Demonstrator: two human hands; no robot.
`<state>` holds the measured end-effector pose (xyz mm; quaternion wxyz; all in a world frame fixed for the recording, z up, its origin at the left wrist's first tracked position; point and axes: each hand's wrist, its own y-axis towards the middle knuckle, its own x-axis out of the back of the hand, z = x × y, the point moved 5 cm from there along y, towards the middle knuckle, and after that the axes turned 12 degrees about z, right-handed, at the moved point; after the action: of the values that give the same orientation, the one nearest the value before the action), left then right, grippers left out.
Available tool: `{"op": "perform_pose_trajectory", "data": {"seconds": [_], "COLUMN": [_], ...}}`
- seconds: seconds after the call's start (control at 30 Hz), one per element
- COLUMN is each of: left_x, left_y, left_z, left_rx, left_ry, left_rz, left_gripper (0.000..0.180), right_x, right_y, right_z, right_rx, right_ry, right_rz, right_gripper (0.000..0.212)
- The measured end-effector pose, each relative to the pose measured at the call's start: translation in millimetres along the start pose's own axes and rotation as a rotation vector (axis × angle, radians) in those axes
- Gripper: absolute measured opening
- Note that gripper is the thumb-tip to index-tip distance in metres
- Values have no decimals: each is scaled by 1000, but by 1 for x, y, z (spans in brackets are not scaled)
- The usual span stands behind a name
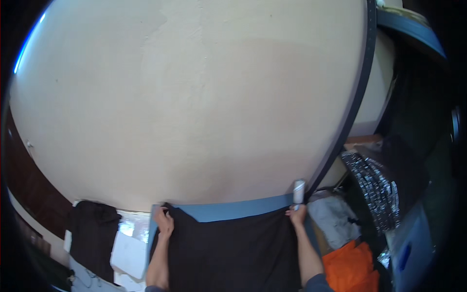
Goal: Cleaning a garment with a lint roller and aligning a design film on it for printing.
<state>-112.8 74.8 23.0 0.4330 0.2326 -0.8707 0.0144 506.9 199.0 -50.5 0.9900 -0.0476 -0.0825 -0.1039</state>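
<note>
A dark cloth (233,248) lies spread flat over a blue tabletop (233,210), its far corners left and right pulled taut, the far edge nearly straight.

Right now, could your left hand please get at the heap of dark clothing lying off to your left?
Probably yes: the heap of dark clothing lies apart with nothing between, but the left hand grips the black cloth on the blue board and must let go.
</note>
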Motion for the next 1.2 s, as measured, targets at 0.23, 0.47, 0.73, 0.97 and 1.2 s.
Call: {"op": "perform_pose_trajectory", "data": {"seconds": [0.23,0.47,0.73,0.97,1.2], "left_x": [-64,-73,-64,-81,-94], "left_y": [-136,-136,-129,-108,-111], "left_z": [-131,-132,-131,-104,-113], "left_rx": [-488,-373,-365,-531,-504], "left_ry": [179,357,418,165,337], "left_rz": [289,287,288,305,324], "left_gripper": [52,96,102,69,87], "right_x": [10,-15,8,-49,-202], "right_y": [-13,-167,-201,-219,-248], "right_z": [31,87,40,139,89], "right_rx": [1,290,304,14,277], "right_ry": [-128,-720,-939,-616,-757], "right_rz": [-18,102,229,114,350], "right_gripper": [13,39,44,34,24]}}
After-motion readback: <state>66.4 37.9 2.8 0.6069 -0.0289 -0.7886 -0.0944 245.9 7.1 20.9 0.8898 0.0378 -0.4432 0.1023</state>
